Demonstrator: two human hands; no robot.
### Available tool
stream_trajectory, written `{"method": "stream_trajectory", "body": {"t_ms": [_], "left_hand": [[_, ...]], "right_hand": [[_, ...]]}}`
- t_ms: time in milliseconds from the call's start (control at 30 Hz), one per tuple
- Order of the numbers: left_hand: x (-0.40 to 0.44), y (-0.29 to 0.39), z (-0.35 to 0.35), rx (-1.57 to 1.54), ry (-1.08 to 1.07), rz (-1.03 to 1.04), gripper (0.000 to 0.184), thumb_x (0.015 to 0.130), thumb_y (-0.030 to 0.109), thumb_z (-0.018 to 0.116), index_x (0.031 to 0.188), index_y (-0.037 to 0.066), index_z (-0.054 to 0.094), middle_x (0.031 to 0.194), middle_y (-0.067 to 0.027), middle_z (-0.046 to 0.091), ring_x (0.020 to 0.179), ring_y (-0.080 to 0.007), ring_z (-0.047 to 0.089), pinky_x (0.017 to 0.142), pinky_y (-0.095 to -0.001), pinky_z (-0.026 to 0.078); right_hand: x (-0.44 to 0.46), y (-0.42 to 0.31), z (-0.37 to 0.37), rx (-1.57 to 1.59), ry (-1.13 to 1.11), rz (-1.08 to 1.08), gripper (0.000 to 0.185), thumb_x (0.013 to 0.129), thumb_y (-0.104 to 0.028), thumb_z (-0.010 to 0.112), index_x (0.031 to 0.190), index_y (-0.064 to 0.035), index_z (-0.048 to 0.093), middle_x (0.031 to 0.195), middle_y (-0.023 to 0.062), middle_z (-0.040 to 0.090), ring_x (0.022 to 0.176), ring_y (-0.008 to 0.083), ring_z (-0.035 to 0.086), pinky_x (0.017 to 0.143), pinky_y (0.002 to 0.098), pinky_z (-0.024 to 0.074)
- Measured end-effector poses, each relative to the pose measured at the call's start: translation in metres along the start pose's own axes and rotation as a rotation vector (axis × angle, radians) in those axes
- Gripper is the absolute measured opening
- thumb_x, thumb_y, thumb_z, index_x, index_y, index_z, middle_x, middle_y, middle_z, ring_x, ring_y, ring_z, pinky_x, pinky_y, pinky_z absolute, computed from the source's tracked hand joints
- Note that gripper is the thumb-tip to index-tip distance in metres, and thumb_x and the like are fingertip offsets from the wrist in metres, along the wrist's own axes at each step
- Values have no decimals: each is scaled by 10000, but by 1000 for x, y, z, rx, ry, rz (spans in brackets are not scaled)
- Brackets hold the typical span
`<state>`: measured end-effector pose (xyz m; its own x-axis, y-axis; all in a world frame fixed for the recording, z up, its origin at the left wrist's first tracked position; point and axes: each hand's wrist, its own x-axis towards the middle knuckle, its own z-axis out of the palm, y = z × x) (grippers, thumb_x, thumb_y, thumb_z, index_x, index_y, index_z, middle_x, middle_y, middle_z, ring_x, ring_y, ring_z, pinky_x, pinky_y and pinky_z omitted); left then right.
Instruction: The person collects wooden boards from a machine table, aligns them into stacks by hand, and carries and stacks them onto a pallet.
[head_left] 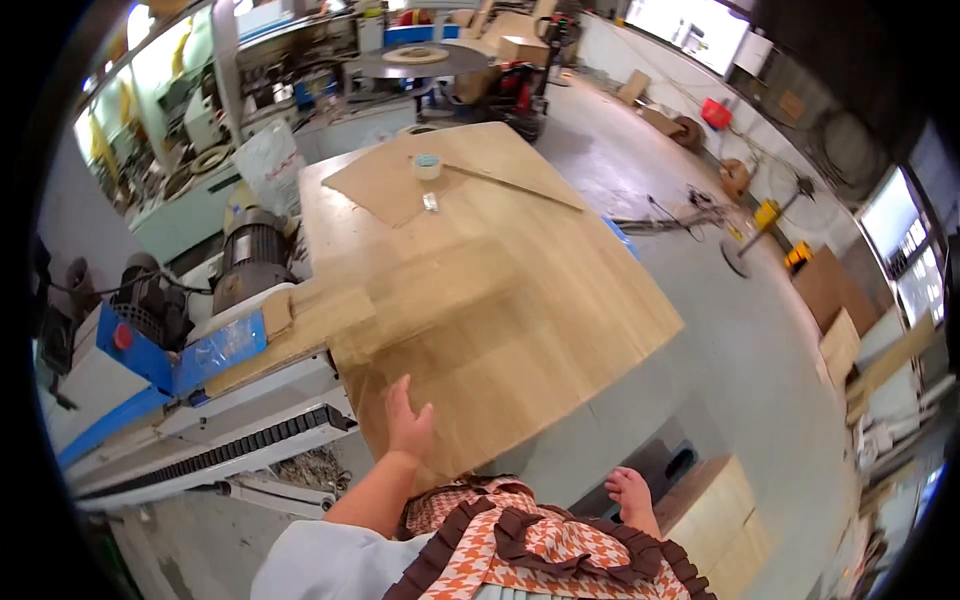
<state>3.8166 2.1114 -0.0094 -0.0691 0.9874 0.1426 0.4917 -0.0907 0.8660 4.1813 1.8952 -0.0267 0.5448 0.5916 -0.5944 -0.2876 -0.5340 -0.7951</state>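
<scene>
My left hand [408,425] reaches over the near left edge of a wooden tabletop [590,330], thumb apart from the fingers and nothing in its grasp. Just beyond the fingertips, a pale wooden board [440,295] is smeared by motion, so its edges are hard to make out. Nearer my body on the right, my right hand [628,490] hangs in the air with loosely bent fingers and holds nothing visible. Below and beside it are stacked wooden boards [718,510].
On the tabletop lie a brown sheet [375,185], a roll of tape [427,166], a small white packet [431,202] and a thin strip [520,187]. A machine with a motor [252,255] and a black toothed track [240,445] adjoins it at left. A floor stand [745,250] is at right.
</scene>
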Motion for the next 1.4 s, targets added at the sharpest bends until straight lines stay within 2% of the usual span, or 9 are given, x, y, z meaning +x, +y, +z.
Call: {"method": "stream_trajectory", "body": {"t_ms": [367, 500, 600, 633, 767, 867, 1067, 1200, 1400], "left_hand": [[51, -7, -3, 157, 593, -328, 624, 761, 156, 580, 1260, -41, 262, 1298, -220, 252, 1184, -349, 282, 993, -382, 232], [90, -63, -6, -503, 909, -457, 645, 818, 251, 568, 1284, -40, 230, 1313, -155, 279, 1168, -247, 324, 953, -329, 291], [112, -60, -17, -663, 882, -467, 615, 813, 224, 571, 1275, -32, 257, 1274, -143, 334, 1134, -229, 357, 924, -293, 312], [112, -57, -23, -437, 801, -684, 549, 812, 179, 555, 1254, -28, 304, 1247, -127, 366, 1089, -216, 400, 898, -280, 325], [99, -68, -21, -611, 880, -592, 443, 826, 194, 506, 1198, -18, 393, 1228, -111, 408, 1071, -203, 428, 898, -283, 327], [99, -55, -28, -668, 982, -593, 365, 849, 240, 464, 1128, 7, 492, 1167, -92, 492, 1076, -188, 438, 902, -279, 321], [101, -40, -27, -482, 936, -682, 315, 849, 213, 456, 1111, 52, 524, 1131, -63, 514, 1059, -173, 446, 876, -289, 351], [101, -41, -32, -910, 970, -674, 321, 837, 194, 457, 1123, 61, 514, 1124, -57, 513, 1055, -176, 443, 871, -290, 352], [103, -38, -22, -680, 985, -539, 354, 828, 199, 452, 1125, 14, 502, 1154, -88, 488, 1076, -199, 429, 922, -292, 305]], "right_hand": [[177, -209, 144, -222, -405, -344, 382, 806, -222, 558, 1115, -19, 465, 951, 38, 553, 854, 117, 514, 678, 240, 392], [229, -272, 234, -266, -574, -402, 494, 804, -245, 560, 1204, -12, 388, 1037, 43, 513, 911, 124, 480, 740, 233, 370], [257, -282, 291, -428, -687, -373, 536, 811, -274, 549, 1236, -10, 356, 1083, 41, 497, 960, 150, 462, 797, 246, 359], [263, -280, 306, -450, -734, -390, 539, 814, -286, 545, 1236, -9, 357, 1094, 37, 497, 979, 157, 457, 817, 250, 355], [244, -291, 334, -436, -878, -311, 530, 839, -338, 503, 1229, -5, 370, 1161, 40, 484, 1045, 173, 450, 880, 275, 349], [258, -291, 332, 22, -1077, 83, 526, 858, -401, 455, 1215, -19, 398, 1184, 60, 480, 1064, 168, 450, 898, 280, 352], [255, -286, 335, 65, -1046, 78, 564, 851, -490, 400, 1192, -41, 422, 1183, 55, 480, 1071, 172, 448, 899, 288, 356], [247, -286, 335, 59, -1063, 77, 515, 852, -364, 475, 1233, -36, 366, 1205, 60, 458, 1096, 172, 428, 920, 296, 336], [239, -286, 336, -136, -1010, -93, 621, 782, -157, 586, 1293, -33, 255, 1243, 108, 398, 1118, 222, 394, 921, 319, 342]]}}
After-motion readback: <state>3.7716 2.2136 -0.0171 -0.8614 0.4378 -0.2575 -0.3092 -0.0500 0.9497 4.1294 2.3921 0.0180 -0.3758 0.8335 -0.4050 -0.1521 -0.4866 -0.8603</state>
